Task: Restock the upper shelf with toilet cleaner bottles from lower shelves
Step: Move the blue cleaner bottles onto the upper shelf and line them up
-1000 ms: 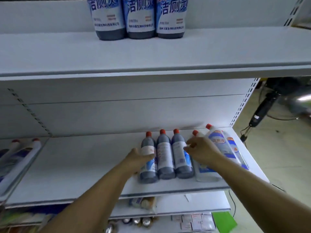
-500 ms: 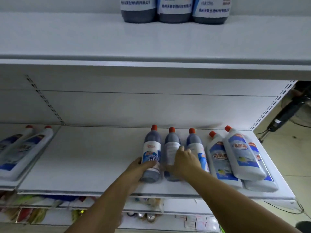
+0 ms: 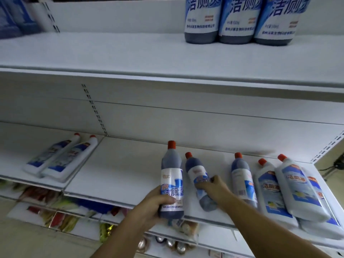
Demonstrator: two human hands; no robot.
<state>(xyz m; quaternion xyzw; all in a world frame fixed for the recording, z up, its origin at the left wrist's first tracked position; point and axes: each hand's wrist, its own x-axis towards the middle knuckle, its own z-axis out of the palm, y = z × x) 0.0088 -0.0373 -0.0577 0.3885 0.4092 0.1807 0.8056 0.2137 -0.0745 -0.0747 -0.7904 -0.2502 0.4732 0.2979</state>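
The left hand [image 3: 149, 205] is forming a tight grip around the lower body of a dark bottle [image 3: 171, 180], fingers wrapping over its glossy white-and-blue label; the bottle is standing nearly upright, its base at the front edge of the lower shelf [image 3: 119, 175], and whether it is touching the shelf I cannot tell. It is a smooth, round-shouldered plastic cylinder narrowing to a neck with an orange-red screw cap. Just to its right, the right hand [image 3: 214, 189] is clasping a second dark bottle [image 3: 199, 180] around its label, its fingers curling over the front; this bottle is leaning with its cap tilted left, its base low on the shelf near the front.

Farther right, a third dark bottle [image 3: 243, 178] is standing apart from the held pair. Beside it, white bottles [image 3: 290, 187] with flatter, broader bodies, angled necks and red caps are leaning against one another at the shelf's right end. On the neighbouring bay to the left, two more white flat bottles [image 3: 61, 157] are lying side by side, touching.

Above, on the matte white metal upper shelf [image 3: 111, 54], three dark bottles [image 3: 238, 21] are standing in a tight row, their large labels printed in blue.
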